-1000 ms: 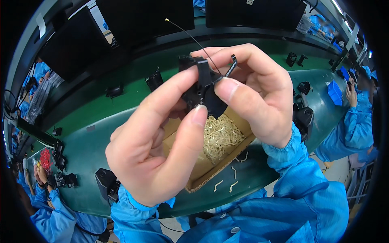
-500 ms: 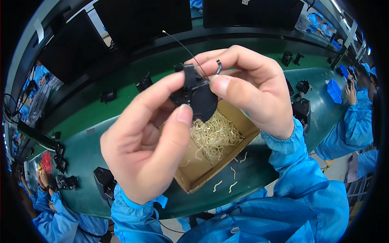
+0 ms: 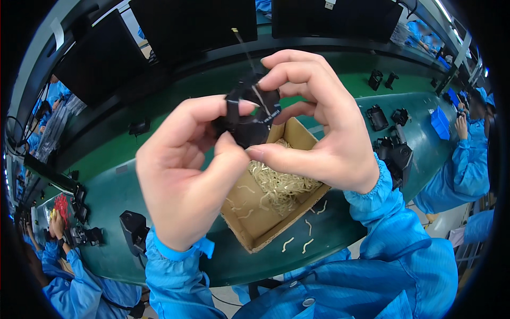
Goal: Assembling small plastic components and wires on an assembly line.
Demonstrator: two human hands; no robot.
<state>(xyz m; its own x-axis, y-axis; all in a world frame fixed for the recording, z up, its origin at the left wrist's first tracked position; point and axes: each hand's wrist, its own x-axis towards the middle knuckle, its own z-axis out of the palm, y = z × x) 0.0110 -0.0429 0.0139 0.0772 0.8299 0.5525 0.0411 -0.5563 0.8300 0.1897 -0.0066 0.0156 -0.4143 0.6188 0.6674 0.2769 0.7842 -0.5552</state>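
Note:
Between my two hands, raised above the bench, is a black plastic device housing with a thin cable sticking up from it, a small yellowish connector at its tip. My left hand pinches the housing's left side between thumb and fingers. On the other side my right hand grips it, thumb at the lower edge and fingertips on the upper part by the cable. The housing is slightly blurred, and its far side is hidden. Below it stands an open cardboard box holding many small pale curled strips.
A few pale strips lie on the green bench before the box. Black housings stand at the right, another at the left. Dark monitors line the back. A blue tray sits near a co-worker's hand.
The housing has turned in my hands. My right fingers have shifted up onto its top, and the right thumb has dropped to the lower edge. The cable tip has moved up and right.

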